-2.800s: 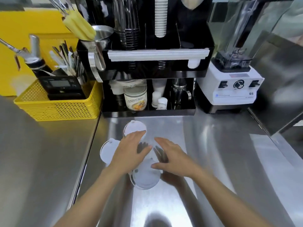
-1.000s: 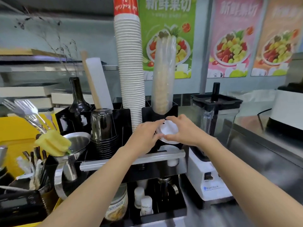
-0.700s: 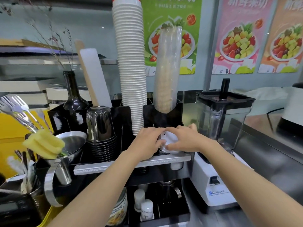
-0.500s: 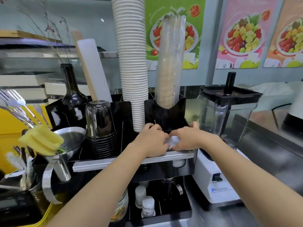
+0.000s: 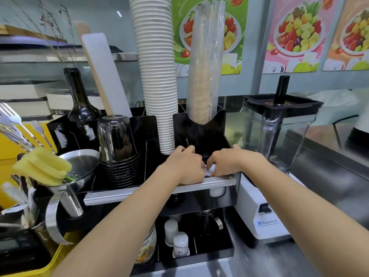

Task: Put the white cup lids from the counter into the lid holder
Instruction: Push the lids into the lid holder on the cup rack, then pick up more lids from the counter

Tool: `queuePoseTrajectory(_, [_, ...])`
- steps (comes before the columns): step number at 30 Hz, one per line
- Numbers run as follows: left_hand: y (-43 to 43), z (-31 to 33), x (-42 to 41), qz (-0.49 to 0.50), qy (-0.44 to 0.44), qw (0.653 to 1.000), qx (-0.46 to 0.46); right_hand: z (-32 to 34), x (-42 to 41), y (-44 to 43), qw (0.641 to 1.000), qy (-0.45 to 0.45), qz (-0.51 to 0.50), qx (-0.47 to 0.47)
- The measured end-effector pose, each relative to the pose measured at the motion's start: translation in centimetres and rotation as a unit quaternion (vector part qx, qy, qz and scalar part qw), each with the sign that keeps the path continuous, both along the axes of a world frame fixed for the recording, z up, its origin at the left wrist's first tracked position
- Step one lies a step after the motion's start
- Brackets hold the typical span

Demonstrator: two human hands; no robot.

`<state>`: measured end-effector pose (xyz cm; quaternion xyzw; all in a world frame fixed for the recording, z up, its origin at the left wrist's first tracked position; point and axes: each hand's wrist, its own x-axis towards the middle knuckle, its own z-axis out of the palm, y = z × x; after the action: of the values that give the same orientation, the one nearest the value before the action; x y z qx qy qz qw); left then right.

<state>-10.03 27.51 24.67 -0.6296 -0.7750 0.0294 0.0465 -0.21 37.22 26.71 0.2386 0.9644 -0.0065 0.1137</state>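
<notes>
Both hands are at the right front compartment of the black lid holder [image 5: 199,132], just behind its silver front rail [image 5: 151,191]. My left hand [image 5: 184,166] and my right hand [image 5: 225,162] pinch a white cup lid [image 5: 209,170] between them; only a small white sliver of it shows between the fingers. The lid is low in the compartment, level with the rail. More white lids [image 5: 217,191] show through a round opening below the rail. The counter lies below the frame, out of sight.
A tall stack of white paper cups [image 5: 157,76] and a sleeve of clear cups [image 5: 205,66] stand right behind my hands. Black cups [image 5: 117,148] sit to the left, a blender [image 5: 277,132] to the right. A steel jug with a yellow sponge [image 5: 42,166] is far left.
Both hands lifted a white lid from the counter up to the holder, then lowered it into the right compartment. It has sunk from plain view to a sliver between my fingers.
</notes>
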Motion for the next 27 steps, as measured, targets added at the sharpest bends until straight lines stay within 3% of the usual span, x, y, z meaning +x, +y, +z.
queuePoseTrajectory(6, [-0.2,-0.8,-0.2,-0.013,0.015,0.999,0.040,-0.1,-0.5,0.2,0.999,-0.031,-0.012,0.017])
queuePoseTrajectory(10, [-0.9,-0.8,0.0,-0.030,-0.027,0.995,0.090,0.0,0.1,0.2,1.000,-0.012,0.002,0.006])
queuePoseTrajectory(15, [-3.8,0.5,0.4,-0.010,-0.036,0.984,0.175,0.8,2.9,-0.9,0.984,0.178,0.010,0.026])
queuePoseTrajectory(20, [-9.6,0.0,1.5,0.006,-0.055,0.955,0.293,0.2,5.7,-6.1,0.917,0.395,0.050,0.004])
queuePoseTrajectory(23, [-13.8,-1.6,2.7,0.031,-0.077,0.936,0.342,-2.4,6.4,-9.8,0.891,0.445,0.090,-0.006])
queuePoseTrajectory(27, [-18.6,-4.6,3.8,0.075,-0.099,0.920,0.371,-7.0,6.4,-14.4,0.887,0.445,0.111,-0.042])
